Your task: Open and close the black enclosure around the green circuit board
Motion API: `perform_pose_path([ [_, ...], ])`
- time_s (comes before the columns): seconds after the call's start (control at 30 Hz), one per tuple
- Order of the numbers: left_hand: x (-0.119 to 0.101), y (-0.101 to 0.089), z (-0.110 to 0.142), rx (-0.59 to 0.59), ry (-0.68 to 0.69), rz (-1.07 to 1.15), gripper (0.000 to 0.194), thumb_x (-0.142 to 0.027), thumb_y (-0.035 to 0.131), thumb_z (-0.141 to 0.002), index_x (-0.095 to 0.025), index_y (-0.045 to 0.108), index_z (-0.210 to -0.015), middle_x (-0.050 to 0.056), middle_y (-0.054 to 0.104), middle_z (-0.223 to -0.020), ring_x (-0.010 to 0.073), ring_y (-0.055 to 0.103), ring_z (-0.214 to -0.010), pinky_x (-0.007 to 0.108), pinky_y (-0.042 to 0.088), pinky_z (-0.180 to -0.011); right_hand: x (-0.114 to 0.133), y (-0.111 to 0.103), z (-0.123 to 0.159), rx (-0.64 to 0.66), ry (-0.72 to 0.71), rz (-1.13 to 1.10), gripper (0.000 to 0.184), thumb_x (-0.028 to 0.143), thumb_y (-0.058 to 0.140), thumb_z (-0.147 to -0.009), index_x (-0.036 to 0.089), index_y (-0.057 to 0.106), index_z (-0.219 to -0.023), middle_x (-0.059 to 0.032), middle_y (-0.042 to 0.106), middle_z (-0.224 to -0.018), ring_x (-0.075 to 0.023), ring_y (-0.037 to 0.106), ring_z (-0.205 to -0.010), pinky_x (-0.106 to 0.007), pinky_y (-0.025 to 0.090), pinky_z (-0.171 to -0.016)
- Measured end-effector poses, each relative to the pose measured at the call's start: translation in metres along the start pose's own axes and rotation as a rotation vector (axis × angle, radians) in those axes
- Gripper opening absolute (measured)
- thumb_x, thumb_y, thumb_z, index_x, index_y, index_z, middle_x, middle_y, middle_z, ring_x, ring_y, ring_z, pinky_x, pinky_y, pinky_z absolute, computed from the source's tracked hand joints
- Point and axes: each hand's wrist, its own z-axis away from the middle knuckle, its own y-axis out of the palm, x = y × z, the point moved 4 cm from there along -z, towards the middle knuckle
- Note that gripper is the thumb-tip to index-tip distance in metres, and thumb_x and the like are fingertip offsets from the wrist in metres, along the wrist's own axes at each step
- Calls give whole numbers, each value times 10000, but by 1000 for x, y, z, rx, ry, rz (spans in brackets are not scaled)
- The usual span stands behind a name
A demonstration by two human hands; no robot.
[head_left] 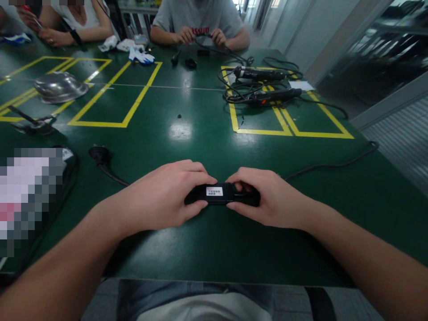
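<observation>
In front of me, a black oblong power adapter (214, 192) with a white printed label lies low over the table, held between my two hands. My left hand (167, 191) pinches its left end, thumb below and fingers on top. Around the right end, my right hand (270, 196) is closed the same way; a glossy black part shows between its thumb and fingers. A black mains plug (99, 155) lies to the left, its cord running behind my left hand. Another black cord (321, 167) leads from behind my right hand toward the right table edge. Where both cords join is hidden.
Corded black power tools (267, 84) lie at the back right of the green table (187, 254). A metal bowl (60, 86) and a dark tool (31, 120) sit at left, near a blurred-out object (26, 191). Gloves (141, 55) lie at the back. Across sits a co-worker (200, 20) holding a cord.
</observation>
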Motion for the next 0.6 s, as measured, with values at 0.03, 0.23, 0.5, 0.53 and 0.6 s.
perform_pose_path([
  [0.03,0,1,0,4,2,-5,343,-200,778,-973,-235,794,-1314,49,796,-1224,232,749,-1099,356,577,-958,0,0,0,-5,-4,3,244,257,809,-938,190,695,-1143,-20,697,-932,-188,662,-789,-303,477,-702],
  [0.23,-1,2,-2,20,-10,-17,346,-204,760,-992,-237,793,-1334,57,786,-1202,241,738,-1087,369,572,-948,0,0,0,1,-19,2,229,271,786,-977,186,712,-1176,-37,709,-958,-195,673,-823,-305,488,-722],
  [0.5,3,3,-3,32,-36,3,372,-210,786,-995,-265,787,-1362,49,775,-1202,227,733,-1084,351,565,-939,0,-1,-1,4,-13,4,251,260,824,-962,185,729,-1181,-32,716,-956,-191,679,-821,-298,494,-714],
  [0.53,3,3,-3,33,-38,3,375,-211,784,-996,-266,786,-1367,50,773,-1198,226,733,-1077,352,565,-937,0,-1,-1,1,-12,0,256,259,829,-959,186,731,-1183,-31,717,-957,-190,680,-820,-297,496,-715],
  [0.6,2,3,-3,34,-39,2,364,-213,781,-999,-266,787,-1359,50,771,-1187,225,731,-1065,352,563,-933,-1,-1,-1,0,-10,-10,261,254,839,-953,192,737,-1184,-29,723,-959,-188,683,-819,-296,500,-717],
])
